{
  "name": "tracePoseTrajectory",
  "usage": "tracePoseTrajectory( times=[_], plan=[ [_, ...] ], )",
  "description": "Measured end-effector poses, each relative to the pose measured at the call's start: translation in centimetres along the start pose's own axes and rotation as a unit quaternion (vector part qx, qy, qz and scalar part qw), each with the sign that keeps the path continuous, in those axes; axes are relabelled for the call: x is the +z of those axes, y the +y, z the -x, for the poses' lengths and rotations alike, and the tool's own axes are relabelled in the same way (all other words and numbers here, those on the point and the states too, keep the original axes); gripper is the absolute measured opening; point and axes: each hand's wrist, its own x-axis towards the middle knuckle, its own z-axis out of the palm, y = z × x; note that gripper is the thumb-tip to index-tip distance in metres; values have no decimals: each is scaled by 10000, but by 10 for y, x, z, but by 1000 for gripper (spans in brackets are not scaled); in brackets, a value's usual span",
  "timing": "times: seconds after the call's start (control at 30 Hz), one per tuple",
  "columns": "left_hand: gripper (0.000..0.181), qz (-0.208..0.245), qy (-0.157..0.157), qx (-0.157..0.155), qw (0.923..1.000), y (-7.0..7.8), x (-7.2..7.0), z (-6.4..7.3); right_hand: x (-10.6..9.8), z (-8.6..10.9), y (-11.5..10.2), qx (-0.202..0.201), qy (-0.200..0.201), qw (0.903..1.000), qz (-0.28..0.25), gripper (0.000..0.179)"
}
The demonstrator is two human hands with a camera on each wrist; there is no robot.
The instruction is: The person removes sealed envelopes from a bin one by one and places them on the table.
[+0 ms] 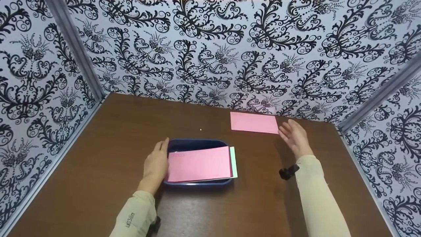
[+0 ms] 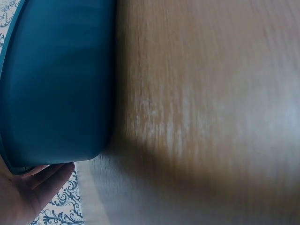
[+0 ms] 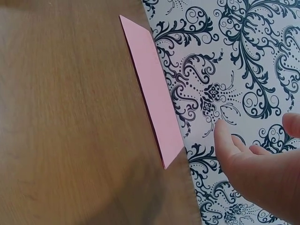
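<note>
My left hand (image 1: 156, 163) rests along the left end of a dark blue plastic basin (image 1: 197, 185), its fingers straight against the outer wall, below the rim in the left wrist view. Its thumb is hidden. A pink envelope (image 1: 199, 164) lies tilted across the basin, on top of other paper pieces. A pale green paper (image 1: 234, 161) juts out past the basin's right rim. My right hand (image 1: 296, 137) hovers with loosely extended fingers and holds nothing. Just left of its fingertips lies a second pink envelope (image 1: 254, 122) on the table, seen edge-on in the right wrist view.
The brown wooden table (image 1: 108, 158) is enclosed by patterned black-and-white panels (image 1: 210, 59) at the back and both sides. Grey metal strips (image 1: 82, 56) run along the panel corners. A tiny pale speck (image 1: 200, 129) lies behind the basin.
</note>
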Motion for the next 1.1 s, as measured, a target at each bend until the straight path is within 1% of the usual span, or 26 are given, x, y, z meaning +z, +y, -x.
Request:
tracePoseTrajectory(
  times=[0.4, 0.6, 0.8, 1.1],
  plan=[
    [58, 46, -44, -14, 10000, 1, -1, -1, -2, 1, 12, 15, -73, 10000, -23, 69],
    [57, 66, -77, -74, 9999, 0, -1, -1, -6, 1, 19, 4, -80, 9999, 85, 67],
    [56, 26, -33, -41, 10000, 0, 0, -1, -8, 2, 24, 48, -110, 9997, 224, 68],
    [57, 1, -30, -26, 10000, 0, 0, 0, -11, 1, 31, 66, -170, 9994, 285, 68]
  ],
)
